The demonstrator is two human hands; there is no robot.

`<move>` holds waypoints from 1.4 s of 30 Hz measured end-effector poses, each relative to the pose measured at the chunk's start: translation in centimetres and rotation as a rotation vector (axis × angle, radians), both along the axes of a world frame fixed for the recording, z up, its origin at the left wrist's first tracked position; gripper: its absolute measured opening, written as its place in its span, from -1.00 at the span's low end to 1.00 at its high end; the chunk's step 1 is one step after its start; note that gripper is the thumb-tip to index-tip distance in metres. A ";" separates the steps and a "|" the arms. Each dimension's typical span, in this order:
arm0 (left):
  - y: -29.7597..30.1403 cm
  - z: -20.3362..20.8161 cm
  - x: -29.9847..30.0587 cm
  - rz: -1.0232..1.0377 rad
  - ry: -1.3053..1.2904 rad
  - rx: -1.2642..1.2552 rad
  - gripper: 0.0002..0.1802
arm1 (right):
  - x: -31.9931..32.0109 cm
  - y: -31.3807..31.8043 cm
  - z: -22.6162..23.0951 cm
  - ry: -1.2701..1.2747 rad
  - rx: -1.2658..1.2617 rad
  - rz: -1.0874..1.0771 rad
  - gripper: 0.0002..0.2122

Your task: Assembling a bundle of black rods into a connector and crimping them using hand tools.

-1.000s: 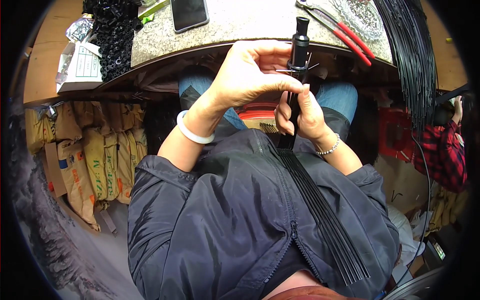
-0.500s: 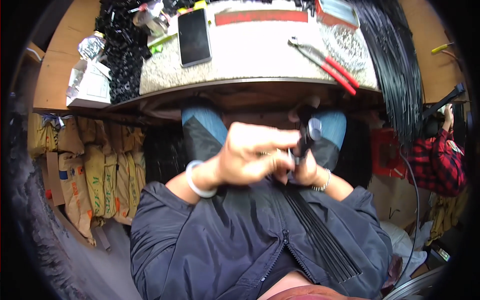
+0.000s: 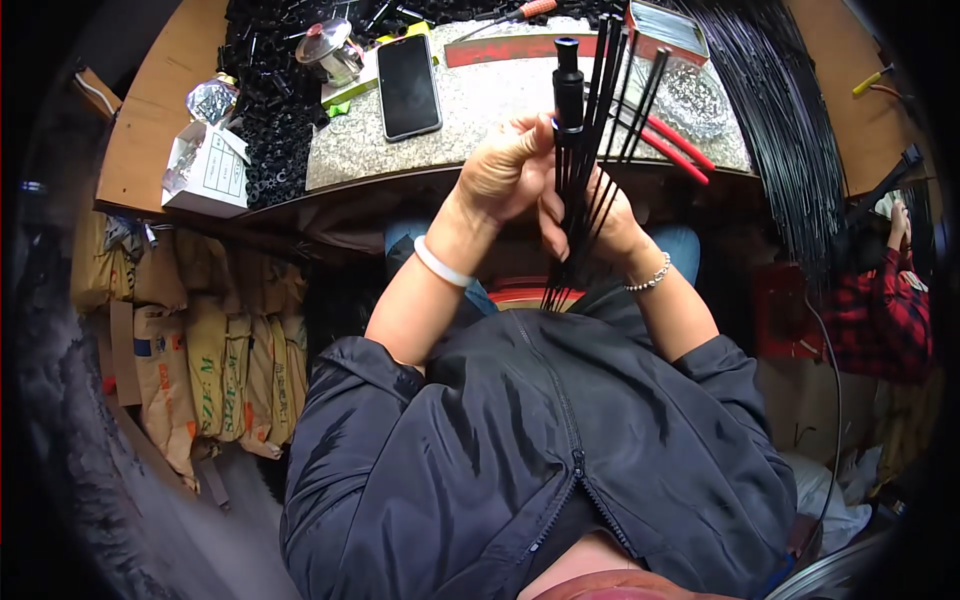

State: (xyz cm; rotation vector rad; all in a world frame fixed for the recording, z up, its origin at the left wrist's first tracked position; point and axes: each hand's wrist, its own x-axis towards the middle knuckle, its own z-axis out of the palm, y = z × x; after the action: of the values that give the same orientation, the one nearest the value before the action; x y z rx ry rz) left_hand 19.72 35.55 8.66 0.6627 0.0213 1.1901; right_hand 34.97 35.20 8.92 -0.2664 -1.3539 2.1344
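Note:
In front of my chest I hold a bundle of thin black rods (image 3: 598, 110) with a black stepped tubular fitting (image 3: 568, 90) at the upper left of it. My left hand (image 3: 512, 170) is closed, its thumb and fingers gripping the lower end of the fitting where rods join it. Round the bundle from the right, my right hand (image 3: 612, 215) is closed on the rods, its fingers partly hidden behind them. Several rods fan out upward to the right, while their other ends point down toward my jacket. Pliers with red handles (image 3: 680, 150) lie on the worktop behind the rods.
A phone (image 3: 410, 88) lies on the pale mat (image 3: 340, 160), near a heap of black fittings (image 3: 275, 140). Loose black rods (image 3: 790, 150) hang over the right edge. A white box (image 3: 210, 175) stands left, with sacks (image 3: 165, 380) below. A co-worker's plaid sleeve (image 3: 880, 320) shows right.
Both hands have risen from my lap toward the table edge, bringing the fitting and rods along. The rods that trailed down over my jacket now stand mostly upward.

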 end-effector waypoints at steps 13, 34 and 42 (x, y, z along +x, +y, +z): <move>-7.7 4.8 2.8 0.823 0.748 0.335 -0.32 | -2.1 -3.9 -0.2 -0.117 0.211 -0.779 -0.50; -5.8 2.7 2.1 0.816 0.515 0.057 -0.80 | -2.2 -5.6 -0.8 0.222 0.040 -0.742 -0.85; -5.9 2.8 2.3 0.822 0.488 0.055 -0.71 | -2.1 -5.2 -1.2 0.197 0.015 -0.730 -0.85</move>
State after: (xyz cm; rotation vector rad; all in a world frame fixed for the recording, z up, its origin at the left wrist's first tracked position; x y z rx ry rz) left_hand 22.02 29.70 11.48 1.0274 0.7327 1.7806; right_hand 32.88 30.01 7.75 -0.4504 -0.9580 1.4917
